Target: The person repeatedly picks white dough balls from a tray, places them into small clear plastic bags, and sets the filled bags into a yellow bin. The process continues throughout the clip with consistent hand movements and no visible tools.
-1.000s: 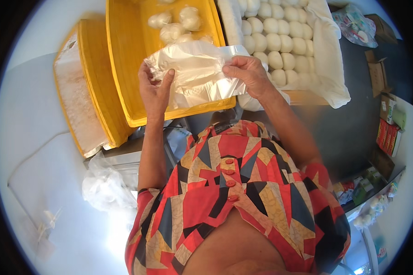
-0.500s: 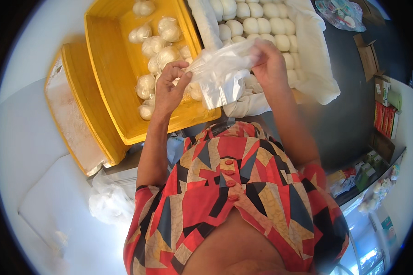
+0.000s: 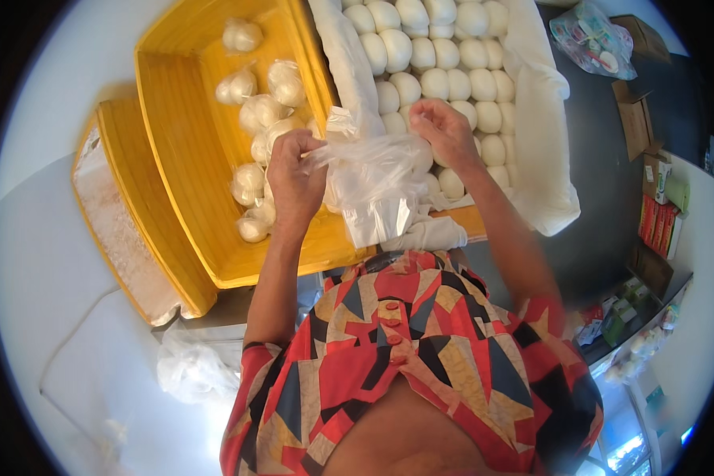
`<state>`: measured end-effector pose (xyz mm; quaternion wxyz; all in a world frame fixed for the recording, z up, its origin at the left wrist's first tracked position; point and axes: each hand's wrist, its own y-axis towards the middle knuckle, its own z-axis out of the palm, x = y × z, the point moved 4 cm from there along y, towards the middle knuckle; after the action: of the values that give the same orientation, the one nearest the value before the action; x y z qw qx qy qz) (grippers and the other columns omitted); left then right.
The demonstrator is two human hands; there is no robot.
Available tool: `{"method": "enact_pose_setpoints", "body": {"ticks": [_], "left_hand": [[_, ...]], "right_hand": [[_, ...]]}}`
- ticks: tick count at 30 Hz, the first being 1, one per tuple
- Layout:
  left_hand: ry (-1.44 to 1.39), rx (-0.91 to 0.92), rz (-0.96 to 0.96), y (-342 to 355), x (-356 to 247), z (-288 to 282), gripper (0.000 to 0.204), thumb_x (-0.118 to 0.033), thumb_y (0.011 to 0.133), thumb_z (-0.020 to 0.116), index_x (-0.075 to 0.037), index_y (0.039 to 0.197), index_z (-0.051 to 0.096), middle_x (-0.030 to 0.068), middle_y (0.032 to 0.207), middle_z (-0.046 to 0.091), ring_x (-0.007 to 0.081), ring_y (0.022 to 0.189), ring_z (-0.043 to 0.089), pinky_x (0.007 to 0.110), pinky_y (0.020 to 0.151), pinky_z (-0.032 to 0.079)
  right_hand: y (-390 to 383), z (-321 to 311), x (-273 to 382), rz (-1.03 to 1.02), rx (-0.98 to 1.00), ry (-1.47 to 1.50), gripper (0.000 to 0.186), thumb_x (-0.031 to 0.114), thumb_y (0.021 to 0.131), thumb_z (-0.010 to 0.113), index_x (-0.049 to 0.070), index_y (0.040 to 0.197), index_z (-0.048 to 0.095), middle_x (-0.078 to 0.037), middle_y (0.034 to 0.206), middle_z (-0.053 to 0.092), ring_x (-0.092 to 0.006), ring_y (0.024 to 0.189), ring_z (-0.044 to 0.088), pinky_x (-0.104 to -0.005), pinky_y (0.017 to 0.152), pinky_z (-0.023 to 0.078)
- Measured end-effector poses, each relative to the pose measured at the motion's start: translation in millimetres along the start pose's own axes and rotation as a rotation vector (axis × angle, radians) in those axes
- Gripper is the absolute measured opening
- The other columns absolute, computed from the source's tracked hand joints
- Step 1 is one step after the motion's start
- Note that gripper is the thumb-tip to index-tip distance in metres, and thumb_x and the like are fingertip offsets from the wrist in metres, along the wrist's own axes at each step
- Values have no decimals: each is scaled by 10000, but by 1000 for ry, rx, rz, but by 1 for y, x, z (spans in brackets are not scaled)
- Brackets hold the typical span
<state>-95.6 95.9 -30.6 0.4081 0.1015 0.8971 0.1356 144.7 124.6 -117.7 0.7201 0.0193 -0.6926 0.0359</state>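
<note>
A clear plastic bag stretches between my hands, over the seam between two containers. My left hand is closed on its left end. My right hand hovers over the buns by the bag's right end, its thumb and fingers drawn together; whether they pinch the film, I cannot make out. Below lies a stack of flat plastic bags. Rows of white steamed buns fill the cloth-lined tray on the right. Several bagged buns lie in the yellow crate on the left.
Left of the crate stands a second yellow-rimmed box. A crumpled white bag hangs below it. On the dark table to the right are a plastic bag of items, a cardboard box and red boxes.
My right hand has come down and a little left, closer to the buns. The bag sagged lower with my left hand still on it. The view has shifted slightly.
</note>
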Motion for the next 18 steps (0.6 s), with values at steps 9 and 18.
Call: {"method": "enact_pose_setpoints", "body": {"ticks": [9, 18], "left_hand": [[173, 37, -264, -17, 13, 9, 273, 73, 652, 704, -64, 887, 686, 55, 793, 531, 191, 667, 507, 284, 612, 437], [-168, 112, -577, -17, 43, 8, 268, 111, 711, 682, -33, 924, 606, -12, 836, 573, 79, 789, 538, 205, 726, 446]], "right_hand": [[166, 43, -128, -192, -384, -991, 834, 211, 574, 832, 248, 1329, 480, -250, 1447, 194, -485, 1302, 234, -543, 982, 380], [254, -41, -130, -107, 301, -716, 745, 314, 526, 886, 117, 1192, 615, -148, 1270, 512, -319, 1143, 525, -407, 974, 449]]}}
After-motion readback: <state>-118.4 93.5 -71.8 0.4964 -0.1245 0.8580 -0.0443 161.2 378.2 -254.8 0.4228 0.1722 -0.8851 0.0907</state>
